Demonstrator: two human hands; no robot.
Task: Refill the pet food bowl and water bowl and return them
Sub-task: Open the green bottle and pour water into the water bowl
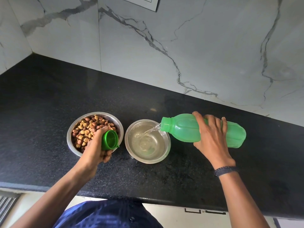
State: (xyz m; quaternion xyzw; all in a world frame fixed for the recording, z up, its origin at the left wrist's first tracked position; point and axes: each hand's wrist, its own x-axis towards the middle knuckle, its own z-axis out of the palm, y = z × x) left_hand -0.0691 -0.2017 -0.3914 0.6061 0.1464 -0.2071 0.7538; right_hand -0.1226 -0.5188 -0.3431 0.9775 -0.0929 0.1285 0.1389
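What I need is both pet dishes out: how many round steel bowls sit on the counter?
2. The round steel bowl of kibble sits left; the round steel bowl of water sits just right. None seems hidden.

A black speckled stone bench (49, 99) runs along a marble-patterned wall (213, 46). Two steel bowls stand on it side by side, close but apart: the food bowl (69, 137) with kibble (85, 129) on the left, the water bowl (162, 154) holding water (144, 143) on the right.
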